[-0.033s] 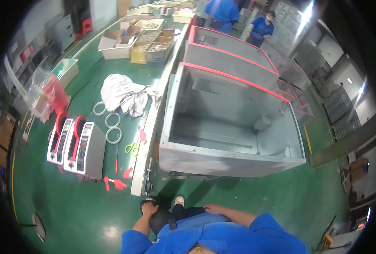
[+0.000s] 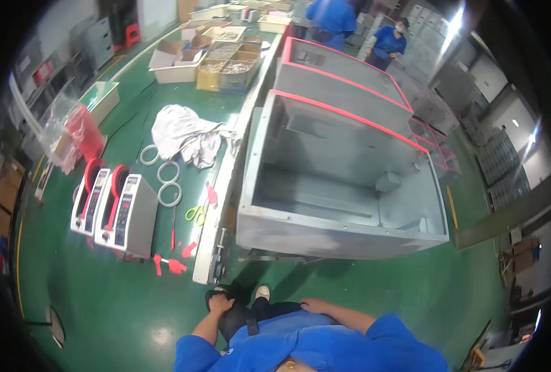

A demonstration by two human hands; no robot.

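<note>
left hand (image 2: 221,303) rested on the left leg (image 2: 232,322), right hand (image 2: 315,305) lay at the top of the right leg (image 2: 286,309), close to the waist; fingers showed too small and blurred to tell whether either grip was apart or together. nearest large thing was an open grey metal box (image 2: 343,240), ahead of the person and just right of the surface (image 2: 206,260), mouth up, red along its far edge, a small block (image 2: 387,181) inside at right. both hands were apart from it. second grey box (image 2: 343,80), also red-edged, stood behind it.

on the surface, near end: two white dispensers (image 2: 137,217) side by side with red rolls on them, red scraps (image 2: 176,266) to their right, a red-handled tool (image 2: 173,240), yellow-green scissors (image 2: 199,219) near the pale edge. pale rings (image 2: 168,205) lay left of the scissors, crumpled white cloth (image 2: 179,133) past those. red roll (image 2: 84,133) in clear plastic stood behind the dispensers. farther back sat a divided carton (image 2: 216,82) of small parts next to a white bin (image 2: 170,75). two people (image 2: 389,42) in blue stood beyond the boxes.
</note>
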